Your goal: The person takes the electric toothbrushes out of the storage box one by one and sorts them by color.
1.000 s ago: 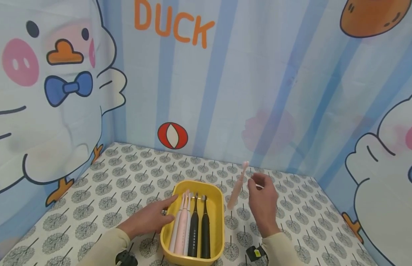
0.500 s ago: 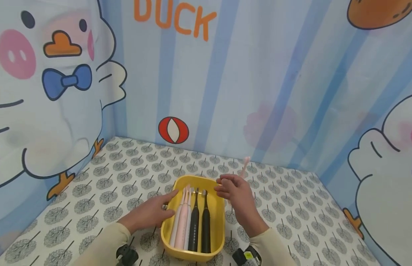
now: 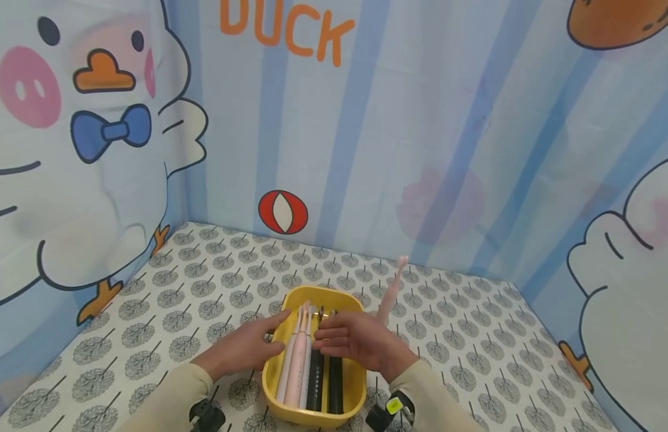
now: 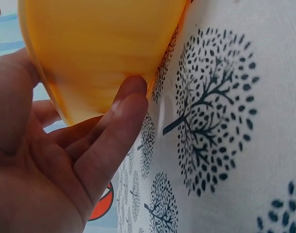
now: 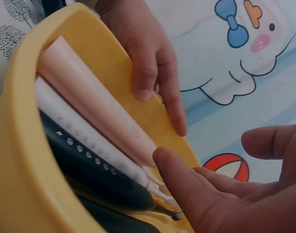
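A yellow plastic bin (image 3: 312, 418) stands on the table. Inside lie electric toothbrushes side by side: a pink one (image 3: 296, 369), pale ones flanking it, and a black one (image 3: 315, 381) beside another black one (image 3: 336, 387). My left hand (image 3: 242, 345) grips the bin's left wall, with fingertips against the outside in the left wrist view. My right hand (image 3: 361, 342) hovers over the bin's right side, fingers extended and holding nothing. It hides the upper part of the black toothbrushes. Another pink toothbrush (image 3: 390, 297) lies outside the bin, its lower end hidden by that hand.
A white cloth with a grey tree print (image 3: 172, 324) covers the table. Behind it hangs a blue striped curtain (image 3: 334, 150) with duck drawings. A camera strap (image 3: 390, 411) circles the right wrist.
My right hand has moved left from beside the loose pink toothbrush to above the bin, and its fingers have straightened. The left hand stays on the bin.
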`<state>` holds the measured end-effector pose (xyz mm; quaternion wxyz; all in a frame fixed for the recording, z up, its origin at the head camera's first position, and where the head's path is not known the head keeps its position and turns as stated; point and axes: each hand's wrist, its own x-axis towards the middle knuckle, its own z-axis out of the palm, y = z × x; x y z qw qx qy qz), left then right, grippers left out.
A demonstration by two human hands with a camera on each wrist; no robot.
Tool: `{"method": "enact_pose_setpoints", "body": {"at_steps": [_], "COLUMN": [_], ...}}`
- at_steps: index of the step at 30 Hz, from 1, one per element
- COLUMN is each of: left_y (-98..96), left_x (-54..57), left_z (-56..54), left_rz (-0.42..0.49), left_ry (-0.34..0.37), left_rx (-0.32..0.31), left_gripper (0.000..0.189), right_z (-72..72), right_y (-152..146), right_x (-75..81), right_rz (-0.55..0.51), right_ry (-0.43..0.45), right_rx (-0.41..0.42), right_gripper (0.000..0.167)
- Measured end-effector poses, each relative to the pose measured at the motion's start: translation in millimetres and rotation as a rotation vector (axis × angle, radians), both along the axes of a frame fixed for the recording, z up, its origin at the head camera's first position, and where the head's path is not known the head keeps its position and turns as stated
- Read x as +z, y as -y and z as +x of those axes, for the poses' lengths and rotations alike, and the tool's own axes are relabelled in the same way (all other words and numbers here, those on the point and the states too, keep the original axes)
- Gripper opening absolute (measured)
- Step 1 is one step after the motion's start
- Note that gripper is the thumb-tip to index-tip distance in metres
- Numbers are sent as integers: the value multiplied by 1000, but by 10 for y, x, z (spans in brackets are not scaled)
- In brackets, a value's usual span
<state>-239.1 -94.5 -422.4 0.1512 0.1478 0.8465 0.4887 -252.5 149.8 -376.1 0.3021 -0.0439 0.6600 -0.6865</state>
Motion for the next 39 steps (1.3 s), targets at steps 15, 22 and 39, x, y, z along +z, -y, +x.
{"method": "enact_pose_setpoints", "body": {"at_steps": [15,22,39], "left_y": [27,52,24], "left_x": [-6,-33,-66], "left_z": [2,8,21], "left_rz": [-16,-34,-19], "left_ry": [-16,-57,-52], "left_rx": [2,-18,-32], "left_gripper": [69,67,65], "right_z": [-94,-143,-227], "right_y": [152,203,269], "right_x": [-146,-195,-210], "right_rz": [68,39,79], "right_ry": [83,115,126], "right_rx": [62,60,128], "right_gripper": [45,44,30]}}
